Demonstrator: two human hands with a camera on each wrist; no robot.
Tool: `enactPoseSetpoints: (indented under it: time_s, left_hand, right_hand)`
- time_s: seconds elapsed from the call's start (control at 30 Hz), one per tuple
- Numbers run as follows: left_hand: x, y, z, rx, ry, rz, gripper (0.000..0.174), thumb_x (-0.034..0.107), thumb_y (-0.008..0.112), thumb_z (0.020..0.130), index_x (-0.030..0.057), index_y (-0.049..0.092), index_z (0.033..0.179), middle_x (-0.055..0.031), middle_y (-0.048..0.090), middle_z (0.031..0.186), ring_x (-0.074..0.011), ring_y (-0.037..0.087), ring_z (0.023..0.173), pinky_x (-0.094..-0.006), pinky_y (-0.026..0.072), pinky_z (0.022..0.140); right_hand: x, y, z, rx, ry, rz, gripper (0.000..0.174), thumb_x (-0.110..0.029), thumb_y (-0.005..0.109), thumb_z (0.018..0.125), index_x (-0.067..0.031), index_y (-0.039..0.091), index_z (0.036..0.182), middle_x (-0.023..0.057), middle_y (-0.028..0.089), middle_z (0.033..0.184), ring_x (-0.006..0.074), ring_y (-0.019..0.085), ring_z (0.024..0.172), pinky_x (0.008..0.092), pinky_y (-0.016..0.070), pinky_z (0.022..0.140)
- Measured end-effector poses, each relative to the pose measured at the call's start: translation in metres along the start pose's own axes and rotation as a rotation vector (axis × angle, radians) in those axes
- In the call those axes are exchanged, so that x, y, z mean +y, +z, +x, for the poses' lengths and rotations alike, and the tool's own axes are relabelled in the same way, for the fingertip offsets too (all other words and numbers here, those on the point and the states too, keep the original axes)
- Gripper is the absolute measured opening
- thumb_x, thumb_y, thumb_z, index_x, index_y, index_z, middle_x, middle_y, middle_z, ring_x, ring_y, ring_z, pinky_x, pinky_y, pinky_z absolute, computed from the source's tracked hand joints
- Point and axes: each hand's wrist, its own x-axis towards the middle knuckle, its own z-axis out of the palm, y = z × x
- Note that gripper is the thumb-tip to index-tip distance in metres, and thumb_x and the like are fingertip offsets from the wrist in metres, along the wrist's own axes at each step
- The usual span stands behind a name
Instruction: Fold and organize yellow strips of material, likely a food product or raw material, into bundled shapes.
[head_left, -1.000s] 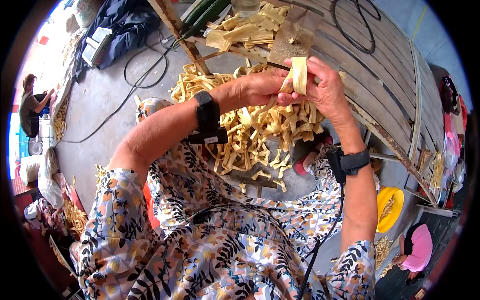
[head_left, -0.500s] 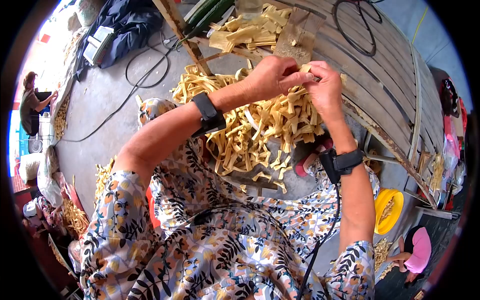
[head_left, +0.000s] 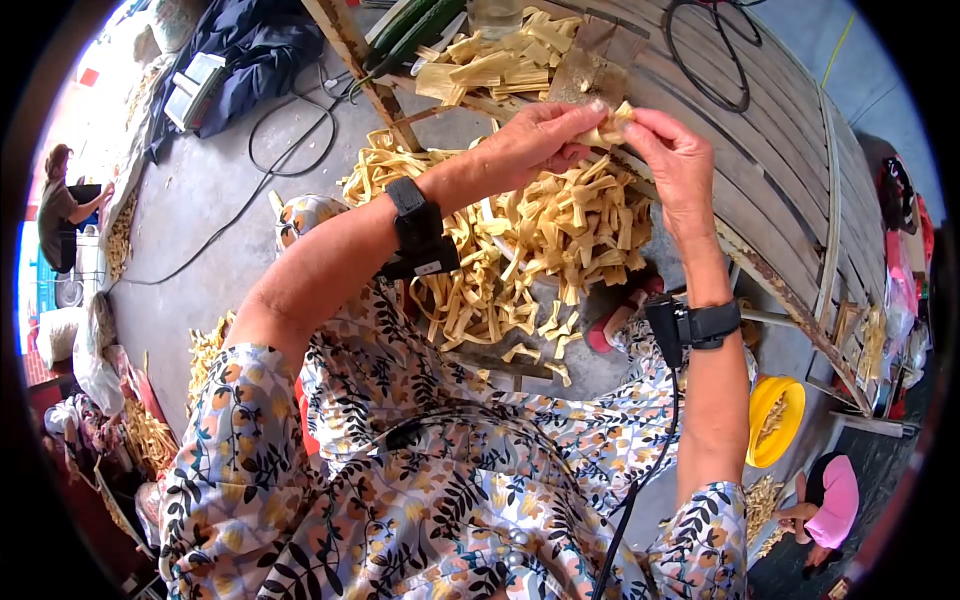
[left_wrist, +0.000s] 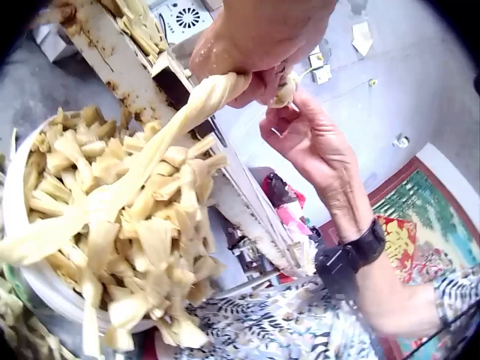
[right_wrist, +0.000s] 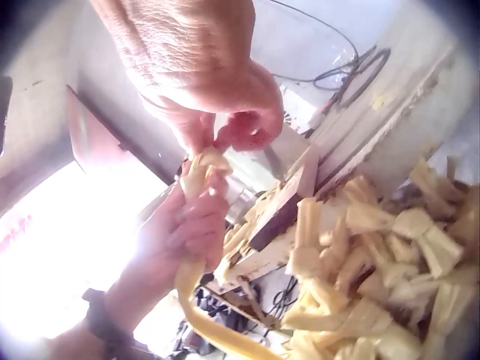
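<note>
A long, soft, pale yellow strip trails from my left hand, which pinches it between thumb and fingers. With its fingertips, my right hand pinches the other side of a small knot in the strip. The left wrist view shows the tail hanging over a heap of knotted strips. In the right wrist view the knot sits between both hands' fingertips. The heap lies below my hands in a white basin.
Beyond my hands stands a slatted wooden table with a small board at its corner. Flat strips lie beside the board, near long green cucumbers. A yellow bucket is at right. Two people sit farther off.
The strip was a wide loop around my right fingers one second ago. My hands came together over it, then drew slightly apart, and now a small knot shows between their fingertips.
</note>
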Motion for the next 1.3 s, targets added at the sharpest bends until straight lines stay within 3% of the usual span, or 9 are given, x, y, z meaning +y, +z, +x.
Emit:
enactPoseSetpoints:
  time_s: [0.13,0.2,0.33,0.5,0.73,0.87,1.0,1.13,1.3]
  left_hand:
    - [-0.010,-0.009,0.001,-0.010,0.155,0.522,0.031,0.031,0.047,0.090,0.0022,0.058,0.087,0.0044,0.040,0.058,-0.0032,0.033,0.050,-0.0190,0.0269,0.044]
    - [-0.011,-0.011,0.001,-0.057,0.166,0.606,0.032,0.031,0.046,0.090,0.0016,0.059,0.092,0.0038,0.043,0.060,-0.0033,0.035,0.051,-0.0189,0.0287,0.045]
    - [0.001,-0.016,0.003,-0.230,0.034,0.222,0.034,0.028,0.045,0.091,-0.0031,0.057,0.099,0.0056,0.034,0.058,-0.0032,0.029,0.050,-0.0191,0.0268,0.045]
    - [-0.001,-0.022,-0.002,-0.192,-0.025,0.268,0.030,0.024,0.043,0.092,-0.0029,0.053,0.101,0.0070,0.029,0.055,-0.0025,0.025,0.047,-0.0175,0.0230,0.042]
    - [0.000,-0.038,-0.004,-0.365,-0.212,-0.151,0.024,0.024,0.040,0.093,0.0038,0.050,0.086,0.0089,0.031,0.052,-0.0004,0.023,0.042,-0.0146,0.0191,0.038]
    - [-0.002,-0.033,-0.005,-0.372,-0.228,-0.176,0.024,0.024,0.040,0.093,0.0041,0.050,0.085,0.0090,0.031,0.051,0.0000,0.023,0.041,-0.0146,0.0187,0.037]
    - [0.004,-0.039,-0.002,-0.393,-0.229,-0.135,0.024,0.024,0.040,0.093,0.0042,0.051,0.085,0.0090,0.031,0.051,0.0002,0.023,0.041,-0.0148,0.0179,0.037]
    - [0.009,-0.038,0.003,-0.342,-0.196,-0.029,0.023,0.023,0.041,0.092,0.0036,0.052,0.084,0.0086,0.032,0.052,-0.0002,0.024,0.041,-0.0153,0.0181,0.037]
    - [0.028,-0.050,0.023,-0.118,0.171,0.664,0.024,0.021,0.048,0.089,0.0007,0.059,0.084,0.0022,0.052,0.064,-0.0041,0.045,0.054,-0.0170,0.0374,0.050]
  right_hand:
    - [0.007,0.000,-0.004,-0.106,-0.173,-0.560,0.015,-0.004,0.062,0.073,0.0017,0.063,0.086,0.0003,0.062,0.082,0.0045,0.053,0.068,0.0190,0.0428,0.058]
    - [0.012,0.000,-0.004,-0.068,-0.131,-0.417,0.014,-0.006,0.062,0.073,0.0012,0.064,0.085,-0.0005,0.061,0.076,0.0048,0.050,0.060,0.0190,0.0412,0.054]
    - [0.011,-0.016,0.006,0.108,0.124,-0.012,0.014,-0.008,0.065,0.072,0.0036,0.064,0.081,0.0001,0.060,0.068,0.0035,0.045,0.051,0.0174,0.0366,0.047]
    - [0.018,-0.033,0.011,0.172,0.181,0.137,0.015,-0.011,0.067,0.073,0.0003,0.065,0.083,0.0005,0.060,0.071,0.0042,0.048,0.054,0.0159,0.0386,0.050]
    - [0.000,-0.019,-0.003,-0.111,0.344,0.127,0.028,-0.020,0.067,0.075,-0.0062,0.060,0.099,-0.0013,0.061,0.079,0.0026,0.054,0.071,0.0150,0.0460,0.057]
    - [0.018,-0.001,-0.001,-0.295,0.299,0.285,0.024,-0.016,0.067,0.075,-0.0050,0.059,0.095,-0.0032,0.055,0.071,0.0019,0.047,0.060,0.0138,0.0375,0.048]
    - [0.012,-0.001,0.001,-0.137,0.254,0.398,0.017,-0.009,0.065,0.074,-0.0017,0.061,0.088,-0.0021,0.052,0.068,0.0008,0.041,0.053,0.0139,0.0289,0.044]
    - [0.020,-0.009,0.009,-0.130,0.302,0.423,0.016,-0.009,0.065,0.075,-0.0009,0.060,0.088,-0.0012,0.052,0.067,0.0010,0.041,0.053,0.0136,0.0297,0.043]
    - [0.019,-0.012,0.038,0.007,0.305,0.409,0.015,-0.013,0.064,0.078,-0.0012,0.060,0.086,0.0003,0.053,0.067,0.0013,0.041,0.051,0.0125,0.0343,0.043]
